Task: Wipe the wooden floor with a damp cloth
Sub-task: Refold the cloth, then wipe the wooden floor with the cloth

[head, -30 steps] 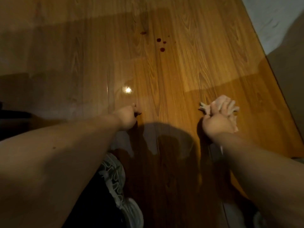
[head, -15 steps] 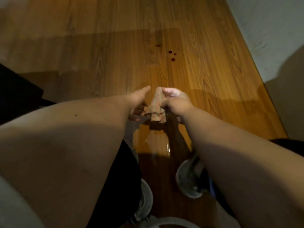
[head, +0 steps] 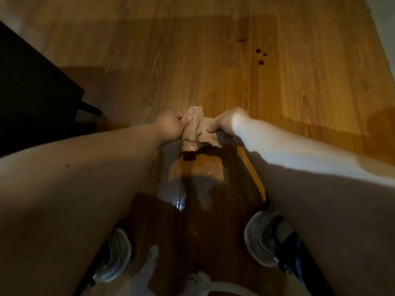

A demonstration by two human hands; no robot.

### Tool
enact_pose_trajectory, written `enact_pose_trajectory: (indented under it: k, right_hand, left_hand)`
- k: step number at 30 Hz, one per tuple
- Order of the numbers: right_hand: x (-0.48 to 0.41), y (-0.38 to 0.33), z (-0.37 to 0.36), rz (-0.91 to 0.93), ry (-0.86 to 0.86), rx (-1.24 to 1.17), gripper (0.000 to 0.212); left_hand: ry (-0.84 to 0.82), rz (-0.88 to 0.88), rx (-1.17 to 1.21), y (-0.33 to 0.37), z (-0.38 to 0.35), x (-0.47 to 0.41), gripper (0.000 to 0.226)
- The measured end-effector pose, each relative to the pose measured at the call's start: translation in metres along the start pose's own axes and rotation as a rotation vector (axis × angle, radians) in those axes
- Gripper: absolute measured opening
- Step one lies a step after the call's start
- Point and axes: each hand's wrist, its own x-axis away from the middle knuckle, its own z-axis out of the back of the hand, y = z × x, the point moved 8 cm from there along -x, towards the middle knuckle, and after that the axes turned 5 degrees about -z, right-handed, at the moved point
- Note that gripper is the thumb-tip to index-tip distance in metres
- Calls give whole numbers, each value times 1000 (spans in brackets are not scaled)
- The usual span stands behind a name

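— Where's the cloth [head: 195, 129] right now?

— Bunched up between both hands, out in front of the person, held above the wooden floor [head: 299, 99]. It's a pale pinkish wad, and its lower end hangs down just over its own dark shadow on the boards.

— And the hands?

— The left hand [head: 171, 126] is curled into a fist around the left side of the wad. The right hand [head: 225, 120] has its fingers and thumb closed on the right side, pinching the fabric. The two hands sit just beside each other, with only the cloth between them.

— Anything on the floor itself?

— A few small dark red spots [head: 260, 58] further out and to the right, well apart from the cloth. Closer in, under the arms, the boards look glossy and catch a bright glint of light.

— What else can you see from up there?

— A grey-white sneaker [head: 261, 238] on the right and another sneaker [head: 116, 256] on the left, partly hidden by the forearms. There's a dark piece of furniture [head: 32, 92] at the left edge; I can't tell what it is.
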Motion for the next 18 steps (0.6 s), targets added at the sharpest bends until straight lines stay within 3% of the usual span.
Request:
enact_pose_trajectory:
  k: [3, 5, 6, 8, 11, 15, 17, 18]
  right_hand:
    - [-30, -20, -17, 127, 20, 132, 26]
    - [-48, -27, -17, 155, 156, 253, 29]
    - [-56, -28, -17, 154, 215, 304, 31]
    - [-69, -26, -17, 172, 256, 445, 46]
    - [-87, -17, -21, 177, 226, 613, 69]
    - [-94, -18, -28, 246, 381, 747, 65]
    - [-94, -17, -36, 257, 373, 770, 63]
    - [-96, -18, -41, 264, 368, 772, 63]
  left_hand:
    - [78, 61, -409, -40, 18, -22, 37]
    - [230, 121, -591, -66, 28, -29, 49]
    - [268, 57, -665, -69, 22, -32, 56]
    - [162, -153, -742, -70, -21, -36, 62]
    - [9, -249, -716, -78, -84, -33, 68]
    - [-117, -586, -881, -92, -103, -3, 73]
    - [-58, -475, -916, -129, -63, -11, 77]
    - [15, -304, -890, -156, -30, -21, 79]
